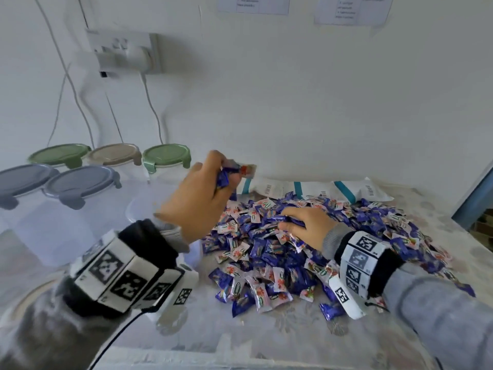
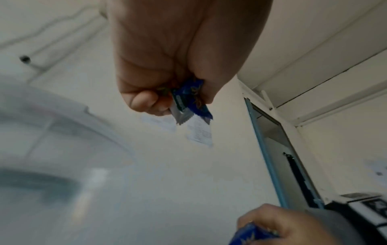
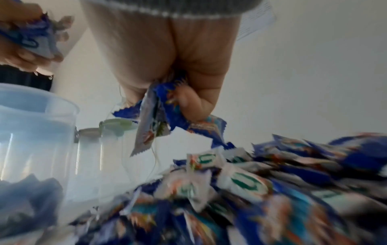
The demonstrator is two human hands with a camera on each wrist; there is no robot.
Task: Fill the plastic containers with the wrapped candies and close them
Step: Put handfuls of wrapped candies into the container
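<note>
Containers (image 1: 80,188) stand at the table's left, five with lids on; their contents cannot be made out. Open container (image 3: 35,140) beside the pile (image 1: 306,244) holds a few candies. Left hand (image 1: 197,196) is raised, gripping candies (image 1: 234,172). Right hand (image 1: 306,225) rests on the pile, fingers curled round candies (image 3: 159,119). White bags (image 1: 306,190) lie behind the pile, partly hidden.
</note>
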